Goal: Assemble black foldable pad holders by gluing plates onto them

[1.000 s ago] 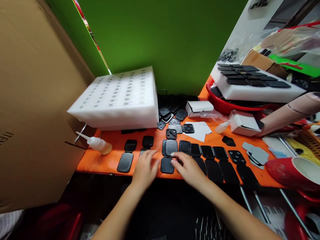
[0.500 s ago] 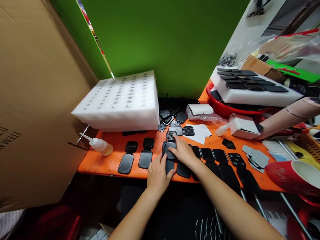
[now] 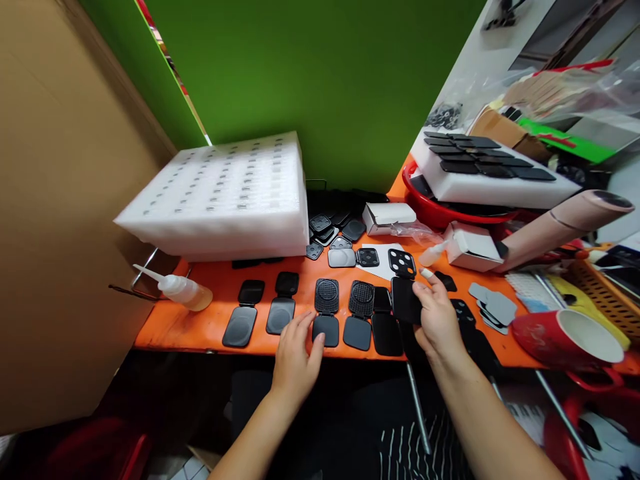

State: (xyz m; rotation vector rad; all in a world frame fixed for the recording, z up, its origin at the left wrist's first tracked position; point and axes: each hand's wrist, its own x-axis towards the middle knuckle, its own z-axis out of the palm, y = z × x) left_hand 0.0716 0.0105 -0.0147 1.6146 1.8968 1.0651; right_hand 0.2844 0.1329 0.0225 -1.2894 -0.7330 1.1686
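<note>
Holding a black hinged piece over the desk, the right hand grips its edge, the left hand open at another piece, seemingly mid-placing, which calls for a level lowering.

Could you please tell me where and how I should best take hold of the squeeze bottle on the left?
I'd grip the squeeze bottle around its thick, rounded body, the left hand coming from the right: the body faces that hand, while the long, thin nozzle slants away leftward.
</note>
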